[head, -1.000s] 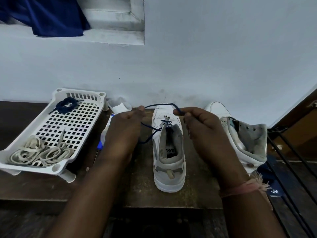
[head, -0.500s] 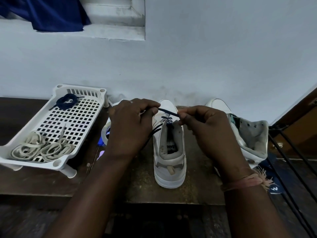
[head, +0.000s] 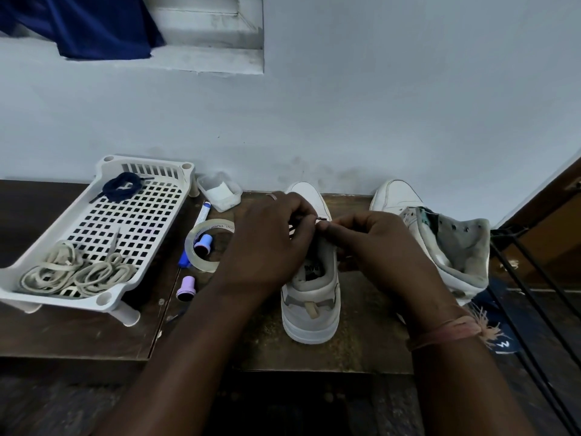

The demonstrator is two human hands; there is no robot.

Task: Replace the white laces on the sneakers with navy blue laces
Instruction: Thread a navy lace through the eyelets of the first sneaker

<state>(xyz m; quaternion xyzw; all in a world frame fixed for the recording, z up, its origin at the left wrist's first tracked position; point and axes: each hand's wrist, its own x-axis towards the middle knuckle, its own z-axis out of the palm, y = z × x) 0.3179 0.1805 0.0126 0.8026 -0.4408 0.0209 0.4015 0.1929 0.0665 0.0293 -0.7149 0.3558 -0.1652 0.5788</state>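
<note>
A white sneaker stands heel toward me on the wooden table. My left hand and my right hand meet over its tongue, fingers curled. Between the fingertips shows the dark tip of the navy lace, which both hands pinch; the rest of that lace is hidden under the hands. The second sneaker lies to the right with its collar spread and no lace. A coiled navy lace sits at the far end of the white tray, and the white laces lie bundled at its near end.
A tape roll, a blue marker, two small purple caps and a clear plastic box lie between tray and sneaker. The wall is close behind. Black rods slant at the right, past the table's edge.
Both hands have come closer together over the sneaker's tongue. The loop of navy lace seen between them earlier is now drawn in and hidden, with only its tip showing.
</note>
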